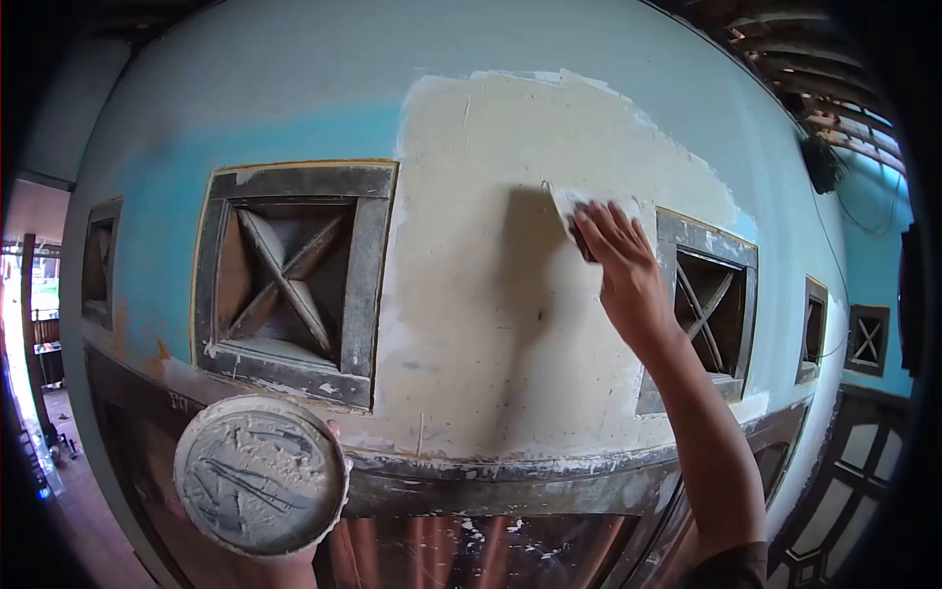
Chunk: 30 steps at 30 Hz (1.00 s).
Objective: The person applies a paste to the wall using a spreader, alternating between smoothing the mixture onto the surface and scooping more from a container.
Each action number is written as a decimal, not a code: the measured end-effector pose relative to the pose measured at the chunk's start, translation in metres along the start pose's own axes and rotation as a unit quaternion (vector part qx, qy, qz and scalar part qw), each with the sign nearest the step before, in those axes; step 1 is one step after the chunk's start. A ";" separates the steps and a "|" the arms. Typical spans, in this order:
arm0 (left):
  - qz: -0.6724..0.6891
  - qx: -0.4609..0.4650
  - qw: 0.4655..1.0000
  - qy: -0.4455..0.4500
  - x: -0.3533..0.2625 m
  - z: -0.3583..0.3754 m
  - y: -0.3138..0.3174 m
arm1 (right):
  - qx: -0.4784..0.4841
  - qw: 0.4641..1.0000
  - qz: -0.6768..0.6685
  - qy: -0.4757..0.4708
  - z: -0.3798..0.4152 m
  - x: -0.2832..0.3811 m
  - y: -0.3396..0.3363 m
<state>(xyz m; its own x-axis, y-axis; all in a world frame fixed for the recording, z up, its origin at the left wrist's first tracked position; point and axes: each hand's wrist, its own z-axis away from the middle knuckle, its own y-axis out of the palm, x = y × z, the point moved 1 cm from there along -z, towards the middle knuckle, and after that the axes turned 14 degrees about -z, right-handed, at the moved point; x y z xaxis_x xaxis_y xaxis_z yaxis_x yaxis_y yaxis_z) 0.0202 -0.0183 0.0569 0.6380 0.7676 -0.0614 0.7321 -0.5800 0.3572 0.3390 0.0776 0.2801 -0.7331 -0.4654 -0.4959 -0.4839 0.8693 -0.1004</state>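
Two vents flank bare plaster where right fingers [610,228] grip scraper [569,204]; left fingers hidden under plate [261,475].

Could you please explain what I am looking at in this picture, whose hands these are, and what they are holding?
This is a single view from a camera worn on a person's head, looking forward at their own two bare hands; the lens bends the edges. The right hand presses a flat scraper blade against the wall, on a pale patch of filler spread over blue paint. The left hand, mostly hidden, holds up a round plate smeared with grey-white filler. On either side of the patch sit framed vent openings with crossed slats, one to the left and one to the right. Below runs a dark, spattered ledge.
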 end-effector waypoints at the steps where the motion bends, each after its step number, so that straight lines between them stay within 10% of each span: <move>1: -0.002 0.005 1.000 0.001 -0.001 0.000 0.002 | -0.019 1.000 -0.004 -0.004 -0.011 0.001 0.001; 10: -0.024 0.013 0.999 0.022 -0.013 0.000 -0.015 | 0.115 0.992 -0.048 0.036 0.035 0.029 0.018; 17: -0.048 0.032 0.997 0.058 -0.010 -0.013 -0.012 | -0.010 0.998 -0.064 0.003 -0.028 0.008 -0.005; 23: -0.151 -0.025 0.987 0.048 0.007 -0.017 0.023 | 0.132 0.989 -0.054 0.029 0.021 0.032 0.020; 24: -0.101 -0.246 0.963 -0.031 -0.003 -0.037 0.058 | 0.148 0.987 -0.058 0.017 0.038 0.041 0.021; 25: -0.102 -0.247 0.963 -0.032 0.001 -0.033 0.046 | 0.166 0.984 -0.065 0.006 0.054 0.051 0.021; 27: -0.034 -0.239 0.970 -0.042 0.011 -0.019 0.004 | 0.182 0.981 -0.070 0.002 0.083 0.066 0.013; 28: -0.014 -0.003 0.999 0.030 0.011 -0.020 0.001 | 0.195 0.976 -0.092 0.018 0.086 0.073 0.002; 30: -0.027 0.041 0.998 0.028 0.012 -0.016 -0.009 | 0.161 0.982 -0.094 0.020 0.074 0.068 -0.009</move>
<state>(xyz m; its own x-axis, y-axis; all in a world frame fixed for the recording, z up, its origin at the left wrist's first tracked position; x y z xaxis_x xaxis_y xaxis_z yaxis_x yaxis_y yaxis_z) 0.0169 0.0006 0.0681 0.5850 0.8106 -0.0253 0.7833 -0.5567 0.2767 0.3285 0.0506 0.1835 -0.6673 -0.6230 -0.4081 -0.4405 0.7720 -0.4582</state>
